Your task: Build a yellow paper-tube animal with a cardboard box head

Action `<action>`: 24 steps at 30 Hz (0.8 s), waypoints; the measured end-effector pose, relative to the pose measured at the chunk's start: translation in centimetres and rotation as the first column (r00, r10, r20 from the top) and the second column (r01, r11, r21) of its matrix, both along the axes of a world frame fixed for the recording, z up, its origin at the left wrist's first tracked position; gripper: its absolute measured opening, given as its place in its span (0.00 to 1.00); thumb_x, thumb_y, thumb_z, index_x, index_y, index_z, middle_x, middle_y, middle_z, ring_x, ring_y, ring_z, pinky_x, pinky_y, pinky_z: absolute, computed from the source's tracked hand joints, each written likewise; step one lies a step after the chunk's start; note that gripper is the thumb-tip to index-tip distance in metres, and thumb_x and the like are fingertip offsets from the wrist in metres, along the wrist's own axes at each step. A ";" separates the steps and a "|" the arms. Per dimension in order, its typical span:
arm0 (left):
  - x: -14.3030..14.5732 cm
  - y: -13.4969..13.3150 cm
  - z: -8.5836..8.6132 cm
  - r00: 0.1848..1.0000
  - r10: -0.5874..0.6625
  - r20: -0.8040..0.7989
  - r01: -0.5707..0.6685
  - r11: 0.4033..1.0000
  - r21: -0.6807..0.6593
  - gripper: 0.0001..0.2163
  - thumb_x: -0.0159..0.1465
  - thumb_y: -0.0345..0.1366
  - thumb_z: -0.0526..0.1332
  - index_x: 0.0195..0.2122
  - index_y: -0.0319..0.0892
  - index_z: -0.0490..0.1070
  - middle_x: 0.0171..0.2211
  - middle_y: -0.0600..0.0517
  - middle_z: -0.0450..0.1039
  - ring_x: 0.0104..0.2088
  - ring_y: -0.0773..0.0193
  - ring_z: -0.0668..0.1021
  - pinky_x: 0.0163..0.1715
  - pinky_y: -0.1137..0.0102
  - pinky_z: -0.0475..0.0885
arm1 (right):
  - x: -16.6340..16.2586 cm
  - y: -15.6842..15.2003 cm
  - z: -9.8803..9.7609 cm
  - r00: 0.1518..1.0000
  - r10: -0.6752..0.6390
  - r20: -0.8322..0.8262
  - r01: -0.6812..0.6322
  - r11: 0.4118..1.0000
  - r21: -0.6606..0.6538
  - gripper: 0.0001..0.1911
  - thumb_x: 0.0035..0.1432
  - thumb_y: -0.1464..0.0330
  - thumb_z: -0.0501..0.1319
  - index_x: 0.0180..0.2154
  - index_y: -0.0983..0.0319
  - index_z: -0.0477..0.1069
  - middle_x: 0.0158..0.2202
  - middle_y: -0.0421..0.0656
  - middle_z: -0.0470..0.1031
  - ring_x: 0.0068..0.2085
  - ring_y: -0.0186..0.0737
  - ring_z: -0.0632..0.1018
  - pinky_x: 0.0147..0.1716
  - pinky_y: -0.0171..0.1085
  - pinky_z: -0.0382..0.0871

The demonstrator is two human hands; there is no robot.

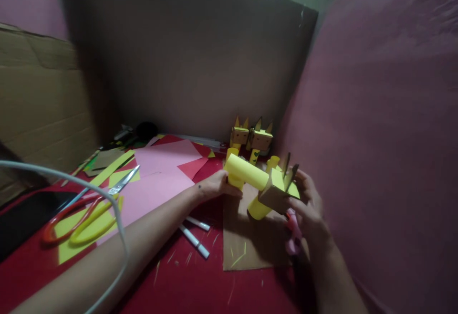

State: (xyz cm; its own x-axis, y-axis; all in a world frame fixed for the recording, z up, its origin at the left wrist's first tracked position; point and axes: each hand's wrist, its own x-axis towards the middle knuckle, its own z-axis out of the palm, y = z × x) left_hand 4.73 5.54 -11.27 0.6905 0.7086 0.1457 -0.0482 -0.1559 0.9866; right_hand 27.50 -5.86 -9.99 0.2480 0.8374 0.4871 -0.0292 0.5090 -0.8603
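Observation:
A paper animal figure (247, 171) is held between both hands above a flat piece of brown cardboard (257, 245). It has a yellow paper tube body, yellow tube legs and a cardboard box head with a yellow top and two dark pointed ears. My left hand (216, 184) is closed around the yellow tube at its left end. Closed on the box head from the right side is my right hand (310, 204), thumb at the front below the ears. Under that hand lies a pink object (293, 235), partly hidden, its kind unclear.
Two similar cardboard-headed figures (260, 140) stand at the back. Left lie large scissors (86, 218), pink paper sheets (153, 192), yellow scraps and a dark flat object (28, 216). White sticks (195, 241) rest mid-table. A white cable (119, 218) crosses the left foreground. A pink wall (386, 161) borders the right.

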 end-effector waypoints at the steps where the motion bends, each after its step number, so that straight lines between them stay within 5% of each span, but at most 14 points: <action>1: 0.0 0.2 -0.1 1.000 0.009 0.002 -0.009 1.000 -0.001 0.16 0.43 0.33 0.75 0.33 0.37 0.76 0.30 0.50 0.74 0.33 0.60 0.74 0.35 0.65 0.70 | 0.0 -0.1 0.0 1.000 -0.016 0.011 0.016 1.000 -0.009 0.29 0.42 0.70 0.68 0.50 0.51 0.73 0.48 0.42 0.75 0.48 0.48 0.74 0.45 0.42 0.69; 12: -0.3 0.5 -1.2 0.998 -0.023 0.059 0.028 0.996 -0.086 0.20 0.42 0.31 0.74 0.38 0.38 0.73 0.34 0.50 0.74 0.37 0.59 0.75 0.38 0.65 0.71 | 0.0 -0.1 0.4 0.983 -0.038 0.179 0.044 0.999 -0.029 0.32 0.44 0.71 0.69 0.53 0.49 0.70 0.51 0.41 0.72 0.53 0.50 0.72 0.51 0.44 0.67; 19: -2.3 1.1 -0.3 0.993 -0.104 0.059 0.109 0.990 -0.093 0.22 0.39 0.23 0.69 0.39 0.38 0.75 0.36 0.48 0.76 0.40 0.55 0.77 0.43 0.61 0.72 | 0.1 -0.2 0.5 0.976 -0.027 0.215 0.034 0.999 -0.032 0.32 0.46 0.70 0.69 0.55 0.48 0.69 0.52 0.41 0.72 0.55 0.50 0.71 0.54 0.46 0.66; 24: -5.0 2.5 2.1 0.981 0.090 0.172 -0.087 0.996 -0.024 0.26 0.44 0.24 0.61 0.48 0.40 0.73 0.45 0.44 0.76 0.50 0.52 0.75 0.55 0.55 0.66 | 0.1 -0.2 0.4 0.961 -0.046 0.272 0.049 0.999 -0.006 0.33 0.46 0.69 0.68 0.56 0.50 0.67 0.52 0.44 0.71 0.55 0.52 0.72 0.52 0.49 0.67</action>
